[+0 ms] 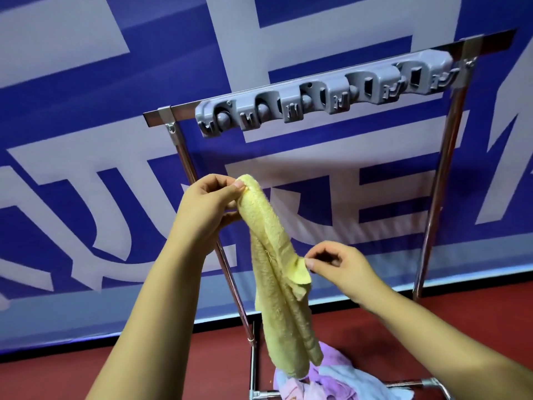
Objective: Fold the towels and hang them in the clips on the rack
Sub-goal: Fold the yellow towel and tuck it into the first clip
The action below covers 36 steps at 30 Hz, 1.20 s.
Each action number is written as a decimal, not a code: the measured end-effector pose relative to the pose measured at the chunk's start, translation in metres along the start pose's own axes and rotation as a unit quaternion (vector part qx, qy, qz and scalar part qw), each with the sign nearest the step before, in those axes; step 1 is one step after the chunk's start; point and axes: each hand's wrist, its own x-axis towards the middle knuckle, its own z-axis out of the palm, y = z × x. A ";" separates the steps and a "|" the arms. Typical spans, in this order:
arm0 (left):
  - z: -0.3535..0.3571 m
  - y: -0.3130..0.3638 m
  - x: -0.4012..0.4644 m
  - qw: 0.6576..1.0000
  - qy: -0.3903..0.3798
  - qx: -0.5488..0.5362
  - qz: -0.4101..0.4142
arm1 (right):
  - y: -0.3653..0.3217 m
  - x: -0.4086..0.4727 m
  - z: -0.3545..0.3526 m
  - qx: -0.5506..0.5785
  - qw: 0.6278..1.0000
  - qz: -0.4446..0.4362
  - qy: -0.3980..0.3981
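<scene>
At centre frame we hold the yellow towel [277, 272] hanging: our left hand [210, 203] has its fingers clamped on the top fold, our right hand [337, 267] pinches 1 loose corner at mid-length. We should draw that corner up to meet the top (edges matched), then carry the fold to the grey clips [323, 96] on the rack [441, 180] at upper right, all apparently empty.

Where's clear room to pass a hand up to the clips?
Free: the open frame between the chrome uprights, under the grey clip strip, to the right of the yellow towel. All clips look empty. Crowded: the rack base, heaped with towels; both hands' grip holds the yellow towel.
</scene>
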 end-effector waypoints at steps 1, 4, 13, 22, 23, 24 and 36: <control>-0.003 -0.002 0.000 1.000 0.005 0.002 -0.004 | -0.004 0.002 -0.003 -0.002 1.000 -0.006 0.003; -0.008 -0.016 0.001 0.999 0.018 0.025 -0.022 | -0.024 0.007 -0.007 0.045 0.999 -0.011 0.010; -0.001 -0.079 -0.009 0.983 0.002 0.135 -0.120 | -0.112 0.029 -0.003 -0.090 0.986 -0.130 0.046; 0.017 -0.016 -0.044 0.985 -0.012 0.082 0.150 | -0.132 0.037 0.002 -0.132 0.982 -0.134 0.032; 0.020 -0.013 -0.045 0.978 -0.031 0.118 0.171 | -0.133 0.036 0.003 -0.131 0.981 -0.139 0.029; 0.023 -0.013 -0.044 0.970 -0.035 0.156 0.183 | -0.135 0.035 0.003 -0.129 0.981 -0.144 0.024; 0.020 -0.010 -0.025 0.991 -0.115 -0.046 0.053 | -0.142 0.030 -0.015 -0.094 0.982 -0.144 -0.074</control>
